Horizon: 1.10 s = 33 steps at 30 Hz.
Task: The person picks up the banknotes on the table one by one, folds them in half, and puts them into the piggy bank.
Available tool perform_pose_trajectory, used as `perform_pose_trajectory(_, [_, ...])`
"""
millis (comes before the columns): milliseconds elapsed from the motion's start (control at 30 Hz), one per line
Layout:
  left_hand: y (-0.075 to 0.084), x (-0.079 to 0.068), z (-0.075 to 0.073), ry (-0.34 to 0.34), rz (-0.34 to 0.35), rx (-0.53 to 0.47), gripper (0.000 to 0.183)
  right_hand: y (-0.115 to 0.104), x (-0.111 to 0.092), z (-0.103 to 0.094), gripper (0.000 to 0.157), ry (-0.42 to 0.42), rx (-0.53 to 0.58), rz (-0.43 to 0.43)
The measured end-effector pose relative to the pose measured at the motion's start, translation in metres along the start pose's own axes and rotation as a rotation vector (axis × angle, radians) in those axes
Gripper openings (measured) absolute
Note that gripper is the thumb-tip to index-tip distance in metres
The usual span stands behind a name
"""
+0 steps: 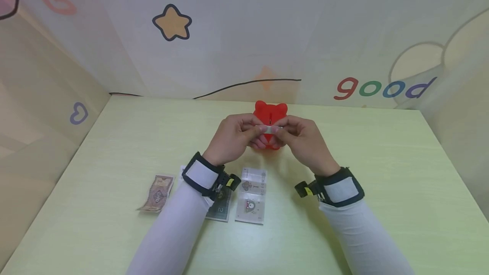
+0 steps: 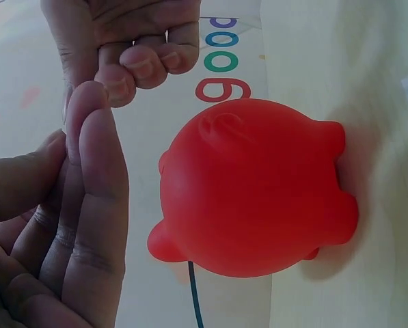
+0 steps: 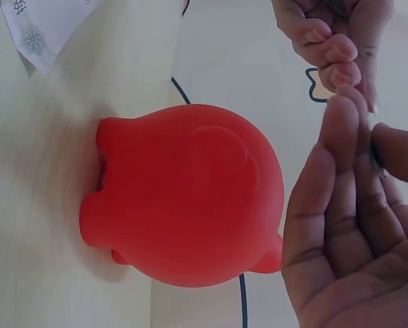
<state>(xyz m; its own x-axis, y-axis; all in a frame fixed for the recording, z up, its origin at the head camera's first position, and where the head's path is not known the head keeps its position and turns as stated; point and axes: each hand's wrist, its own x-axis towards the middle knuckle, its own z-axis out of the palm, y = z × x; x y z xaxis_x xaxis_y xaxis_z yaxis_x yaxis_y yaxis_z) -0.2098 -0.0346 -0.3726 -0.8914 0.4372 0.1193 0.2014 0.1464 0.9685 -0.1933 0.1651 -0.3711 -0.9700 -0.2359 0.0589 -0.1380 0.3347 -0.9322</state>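
Observation:
A red piggy bank with two round ears and a dark slot on top stands near the back of the table; its round side and short feet show in both wrist views. Above and in front of it, my left hand and right hand meet. Between thumbs and fingers they pinch the two ends of a small folded banknote, a narrow pale strip in the head view. Mostly hidden by the fingers in both wrist views, the note is held apart from the piggy bank's side.
Nearer the front lie a reddish-brown banknote, a dark green banknote partly under the left forearm, and a pale creased banknote. Wrist cameras are strapped on both arms. A printed cloth wall rises behind the table.

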Motion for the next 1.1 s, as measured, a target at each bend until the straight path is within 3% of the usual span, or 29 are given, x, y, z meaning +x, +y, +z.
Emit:
perform_pose_trajectory(367, [0.000,-0.001,0.001,-0.006,-0.014,0.045,0.010,0.000,0.000,0.002,0.010,0.023,0.002,0.015])
perform_pose_trajectory(667, [0.001,0.001,0.003,0.000,0.008,0.030,0.013,0.000,0.000,0.000,0.012,0.077,-0.020,0.000])
perform_pose_trajectory(800, [0.001,0.002,0.006,0.007,0.009,0.030,0.022,-0.001,0.000,-0.002,0.017,0.121,-0.010,-0.003])
perform_pose_trajectory(967, [0.002,0.001,0.005,0.094,-0.018,0.075,0.030,-0.001,0.000,-0.008,0.023,0.221,0.024,0.008])
perform_pose_trajectory(1100, [0.003,0.001,0.006,0.193,-0.026,0.258,0.035,-0.001,0.001,-0.012,0.022,0.255,0.049,0.014])
